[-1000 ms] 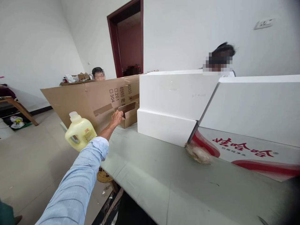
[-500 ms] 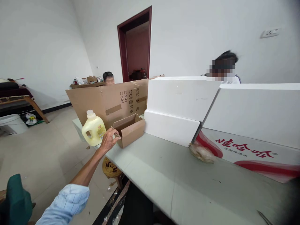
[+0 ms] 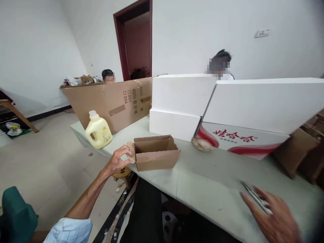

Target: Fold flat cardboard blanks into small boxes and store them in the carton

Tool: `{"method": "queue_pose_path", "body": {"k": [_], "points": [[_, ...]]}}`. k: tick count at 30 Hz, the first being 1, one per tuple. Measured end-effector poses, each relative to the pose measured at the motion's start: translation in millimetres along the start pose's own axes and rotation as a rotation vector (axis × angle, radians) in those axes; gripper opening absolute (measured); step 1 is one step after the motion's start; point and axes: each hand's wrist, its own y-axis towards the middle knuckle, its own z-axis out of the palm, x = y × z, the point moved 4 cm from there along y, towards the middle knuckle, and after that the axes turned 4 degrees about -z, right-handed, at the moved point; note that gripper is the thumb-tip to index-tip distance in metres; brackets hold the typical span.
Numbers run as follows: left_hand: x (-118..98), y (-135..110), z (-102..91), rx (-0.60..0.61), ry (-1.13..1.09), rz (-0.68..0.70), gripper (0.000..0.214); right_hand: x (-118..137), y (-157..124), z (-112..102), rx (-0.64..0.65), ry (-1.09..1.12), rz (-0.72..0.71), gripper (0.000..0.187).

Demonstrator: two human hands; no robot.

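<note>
My left hand (image 3: 118, 159) pinches the end flap of a small open-topped cardboard box (image 3: 157, 160) between thumb and fingers. The box rests near the front edge of the table, its long side towards me. At the right, my right hand (image 3: 272, 211), blurred, has thumb and forefinger apart on either side of a slim, pointed silver metal tool (image 3: 254, 195). That tool looks like tweezers, though its kind is not certain, and the hand covers its rear end. A pale yellow jug (image 3: 100, 132) with a handle stands just beyond my left hand.
A large cardboard sheet or box (image 3: 108, 103) and stacked white boxes (image 3: 182, 96) line the far side of the table (image 3: 192, 172). A clear plastic bundle (image 3: 201, 144) lies before them. A wooden stool (image 3: 123, 173) is below. Two people sit behind the boxes.
My left hand has drawn the small box right and nearer, away from the large cardboard. My right hand has come into view at the metal tool. The view has shifted right.
</note>
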Motion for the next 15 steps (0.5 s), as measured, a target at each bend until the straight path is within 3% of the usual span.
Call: {"method": "queue_pose_path", "body": {"k": [5,8,11,15], "points": [[-26,1,11.3,0.214,-0.118,0.027,0.021,69,12,56,0.389,0.376,-0.096,0.096],[-36,1,13.3,0.291,-0.165,0.021,0.021,100,5,79,0.588,0.516,-0.166,0.121],[-39,0,13.5,0.313,-0.182,-0.002,0.02,113,-9,83,0.661,0.595,-0.182,0.133],[-43,-2,16.4,0.303,-0.138,-0.04,0.01,121,-30,72,0.673,0.647,-0.152,0.128]]}}
